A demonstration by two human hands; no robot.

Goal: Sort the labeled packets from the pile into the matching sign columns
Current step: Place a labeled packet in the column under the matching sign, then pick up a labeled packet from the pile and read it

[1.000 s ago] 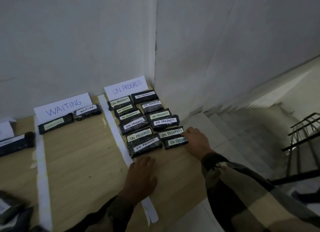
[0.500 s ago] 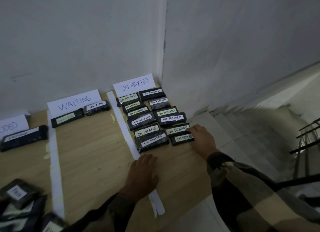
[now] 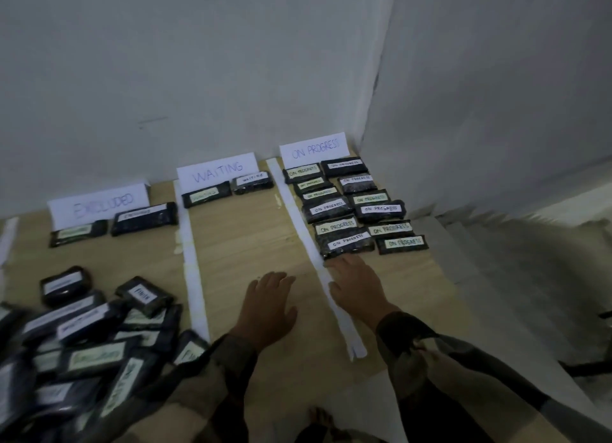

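Observation:
A pile of black labeled packets (image 3: 82, 343) lies at the lower left of the wooden table. Three paper signs stand against the wall: EXCLUDED (image 3: 97, 205), WAITING (image 3: 217, 173) and ON PROGRESS (image 3: 313, 149). Two packets lie under EXCLUDED (image 3: 144, 218), two under WAITING (image 3: 207, 194), and several under ON PROGRESS (image 3: 351, 207). My left hand (image 3: 268, 305) rests flat and empty on the table in the WAITING column. My right hand (image 3: 357, 287) lies flat over the white strip, its fingertips close to the nearest ON PROGRESS packet (image 3: 346, 244).
White paper strips (image 3: 195, 287) divide the wooden table (image 3: 245, 244) into columns. The table's right edge (image 3: 440, 277) drops off to a staircase at the right. White walls meet in a corner behind the signs.
The view has swung left, bringing the EXCLUDED sign and the pile into sight. My right hand has left the rightmost ON PROGRESS packet and moved left toward the strip. My left hand shifted left.

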